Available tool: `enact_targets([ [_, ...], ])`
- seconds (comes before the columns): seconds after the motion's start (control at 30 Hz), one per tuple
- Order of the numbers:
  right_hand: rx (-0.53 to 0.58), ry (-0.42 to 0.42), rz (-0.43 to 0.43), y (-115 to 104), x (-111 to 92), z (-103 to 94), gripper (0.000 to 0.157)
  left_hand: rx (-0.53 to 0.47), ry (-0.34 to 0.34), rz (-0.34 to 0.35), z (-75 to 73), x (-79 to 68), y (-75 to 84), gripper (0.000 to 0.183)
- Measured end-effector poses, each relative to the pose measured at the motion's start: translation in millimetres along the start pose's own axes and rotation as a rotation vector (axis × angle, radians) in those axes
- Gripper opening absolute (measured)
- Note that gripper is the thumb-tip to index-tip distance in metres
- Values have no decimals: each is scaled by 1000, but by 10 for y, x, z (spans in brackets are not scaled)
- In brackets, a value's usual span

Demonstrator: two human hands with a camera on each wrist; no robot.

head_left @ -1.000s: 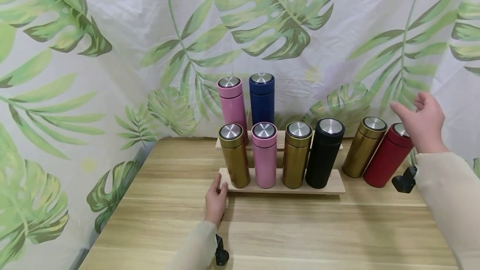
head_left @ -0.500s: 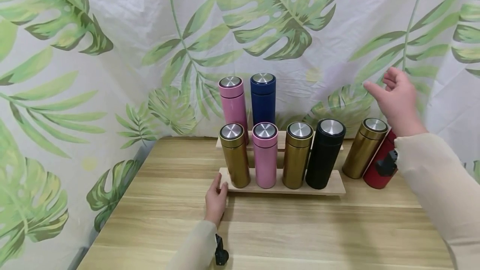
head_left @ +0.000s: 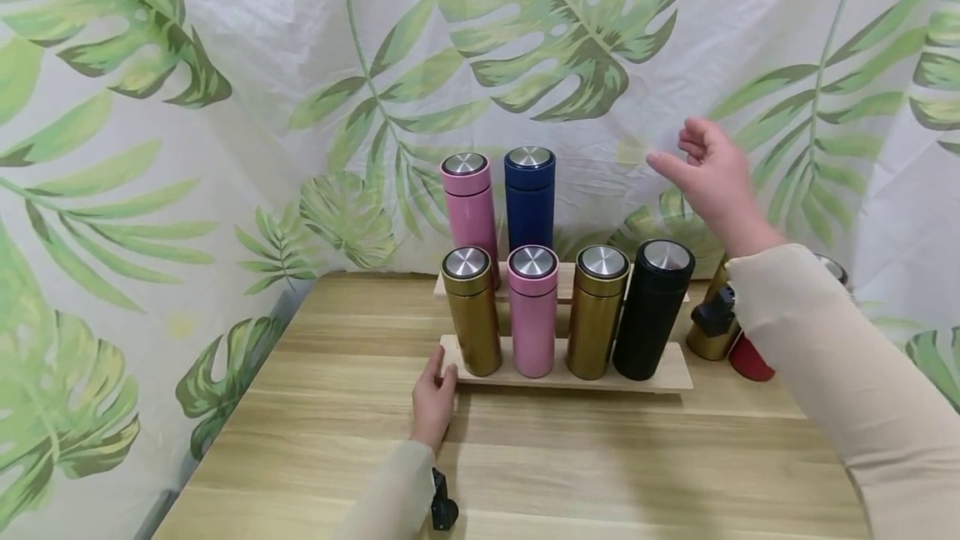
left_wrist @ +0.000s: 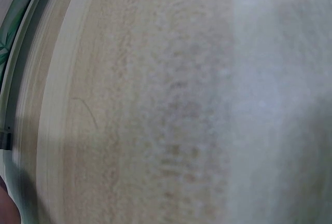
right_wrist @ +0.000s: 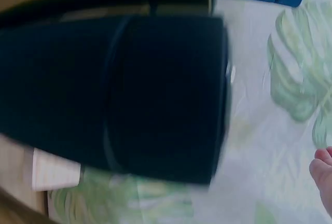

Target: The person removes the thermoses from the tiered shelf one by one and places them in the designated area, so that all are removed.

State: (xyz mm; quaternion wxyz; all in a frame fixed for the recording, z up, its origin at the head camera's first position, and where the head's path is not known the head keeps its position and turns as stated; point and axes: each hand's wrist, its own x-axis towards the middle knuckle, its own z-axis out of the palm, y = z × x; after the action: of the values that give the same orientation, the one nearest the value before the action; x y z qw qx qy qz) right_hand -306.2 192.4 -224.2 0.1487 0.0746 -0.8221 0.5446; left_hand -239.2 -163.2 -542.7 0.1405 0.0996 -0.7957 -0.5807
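My left hand (head_left: 432,398) rests at the left end of a two-tier wooden rack's front shelf (head_left: 677,367), fingers fairly straight along it. On that shelf stand a gold thermos flask (head_left: 477,332), a pink one (head_left: 532,327), a second gold one (head_left: 596,327) and a black one (head_left: 648,323). The rear shelf (head_left: 567,280) bears a taller-looking pink flask (head_left: 471,215) and a blue flask (head_left: 529,207) at its left. Raised above and behind the black flask, my right hand (head_left: 712,177) holds nothing, thumb apart from loosely bent fingers. The black flask (right_wrist: 166,99) looms large in the right wrist view.
Right of the rack, another gold flask (head_left: 708,346) and a red flask (head_left: 752,359) stand on the wooden table (head_left: 555,457), mostly hidden by my right sleeve (head_left: 847,357). A leaf-patterned cloth (head_left: 247,65) hangs behind and to the left.
My right hand has moved left and up, from over the red flask to above the rack's right side. The left hand stays at the shelf end.
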Motion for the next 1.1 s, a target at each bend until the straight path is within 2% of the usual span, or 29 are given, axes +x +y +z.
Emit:
enact_targets([
  [0.13, 31, -29, -17, -68, 34, 160, 77, -5, -1, 2, 2, 2, -6, 48],
  [0.47, 0, -164, -39, -206, 65, 529, 81, 15, 9, 0, 12, -9, -20, 48],
  [0.83, -3, -201, -21, -208, 95, 940, 87, 19, 18, 3, 9, 1, -1, 47],
  [1.1, -53, -194, -15, -248, 122, 1130, 87, 4, 19, 6, 13, 4, -18, 47],
])
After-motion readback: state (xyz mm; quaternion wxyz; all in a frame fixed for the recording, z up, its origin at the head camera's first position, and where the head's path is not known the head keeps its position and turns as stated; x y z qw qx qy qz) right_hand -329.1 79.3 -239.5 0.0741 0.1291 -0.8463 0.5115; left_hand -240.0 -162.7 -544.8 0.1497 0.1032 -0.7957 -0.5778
